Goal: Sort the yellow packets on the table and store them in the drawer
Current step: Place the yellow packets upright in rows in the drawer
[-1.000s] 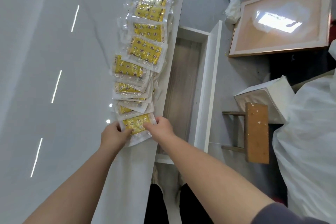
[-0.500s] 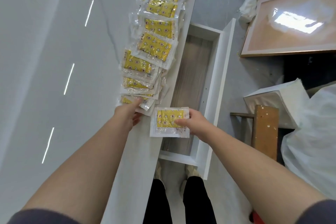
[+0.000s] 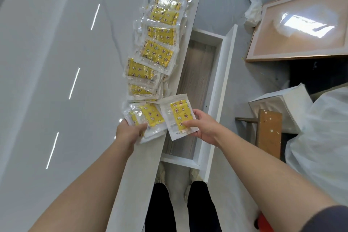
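While left hand (image 3: 130,134) pinches a packet (image 3: 150,116) on the table (image 3: 56,62), right hand (image 3: 205,128) grips a second packet (image 3: 178,117), long axis near 12–6 o'clock, over the drawer (image 3: 197,73).

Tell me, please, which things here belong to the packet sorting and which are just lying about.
Job: left hand gripping the near packets; right hand pinching a single packet; row of packets on the table; open drawer.
Lying about: framed panel; wooden stool; white box; plastic sheeting; crumpled tissue.
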A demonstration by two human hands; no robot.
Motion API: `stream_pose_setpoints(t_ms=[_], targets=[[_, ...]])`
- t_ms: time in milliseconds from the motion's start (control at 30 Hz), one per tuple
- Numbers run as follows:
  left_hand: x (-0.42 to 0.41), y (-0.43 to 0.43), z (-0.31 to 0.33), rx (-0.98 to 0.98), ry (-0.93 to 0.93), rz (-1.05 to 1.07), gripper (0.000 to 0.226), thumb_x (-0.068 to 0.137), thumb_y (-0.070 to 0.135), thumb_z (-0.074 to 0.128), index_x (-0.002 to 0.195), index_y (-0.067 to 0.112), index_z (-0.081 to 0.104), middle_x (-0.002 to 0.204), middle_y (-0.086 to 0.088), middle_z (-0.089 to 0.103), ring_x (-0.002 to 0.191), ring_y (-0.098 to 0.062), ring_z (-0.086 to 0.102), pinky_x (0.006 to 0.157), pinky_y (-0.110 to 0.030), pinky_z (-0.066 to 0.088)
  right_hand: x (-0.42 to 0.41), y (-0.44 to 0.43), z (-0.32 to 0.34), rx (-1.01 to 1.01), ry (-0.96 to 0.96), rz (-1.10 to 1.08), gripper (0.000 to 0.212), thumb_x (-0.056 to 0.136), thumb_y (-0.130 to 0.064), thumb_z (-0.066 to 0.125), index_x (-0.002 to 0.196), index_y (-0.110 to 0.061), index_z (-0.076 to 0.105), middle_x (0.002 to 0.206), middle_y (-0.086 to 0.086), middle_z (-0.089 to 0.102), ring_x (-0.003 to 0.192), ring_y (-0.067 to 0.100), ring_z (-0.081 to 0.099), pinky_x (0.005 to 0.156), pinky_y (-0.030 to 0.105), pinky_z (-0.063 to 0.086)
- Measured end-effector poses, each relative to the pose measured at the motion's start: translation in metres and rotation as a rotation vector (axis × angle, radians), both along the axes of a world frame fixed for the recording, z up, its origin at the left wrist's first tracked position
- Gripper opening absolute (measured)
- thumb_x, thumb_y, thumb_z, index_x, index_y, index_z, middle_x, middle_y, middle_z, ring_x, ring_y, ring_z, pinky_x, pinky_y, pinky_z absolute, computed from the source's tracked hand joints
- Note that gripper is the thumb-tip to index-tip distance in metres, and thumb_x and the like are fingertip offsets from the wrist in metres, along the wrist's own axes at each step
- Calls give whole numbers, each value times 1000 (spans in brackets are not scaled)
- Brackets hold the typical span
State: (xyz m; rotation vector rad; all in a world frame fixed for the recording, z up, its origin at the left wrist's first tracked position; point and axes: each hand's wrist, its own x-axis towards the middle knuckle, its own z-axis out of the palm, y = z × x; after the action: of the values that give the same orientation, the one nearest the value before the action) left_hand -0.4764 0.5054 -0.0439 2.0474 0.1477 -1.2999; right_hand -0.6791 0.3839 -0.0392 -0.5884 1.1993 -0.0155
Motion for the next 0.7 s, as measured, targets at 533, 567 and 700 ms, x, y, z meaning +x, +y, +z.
stream_pose_setpoints(t_ms=[533,567,700], targets=[[-25,-34,10,-39,-291,-349,28,90,33,65,110,13,63,95,-4,63,86,-21,61,69,-29,46,-7,-17,-11,-158,152,61,28,90,-14,68,115,-20,59,108,1,72,98,21,70,89,46,55],[-18,-36,9,-38,-459,-518,30,91,32,64,112,11,63,99,-4,60,88,-21,57,71,-30,45,-8,-18,-12,-158,150,70,23,90,-13,68,110,-20,61,107,1,72,98,21,70,91,47,55],[26,-52,0,-73,-971,-974,27,85,29,71,103,9,68,129,-13,49,114,-34,47,92,-44,41,-10,-20,-16,-148,132,91,21,89,-7,66,107,-17,63,108,5,72,100,22,69,94,43,53]])
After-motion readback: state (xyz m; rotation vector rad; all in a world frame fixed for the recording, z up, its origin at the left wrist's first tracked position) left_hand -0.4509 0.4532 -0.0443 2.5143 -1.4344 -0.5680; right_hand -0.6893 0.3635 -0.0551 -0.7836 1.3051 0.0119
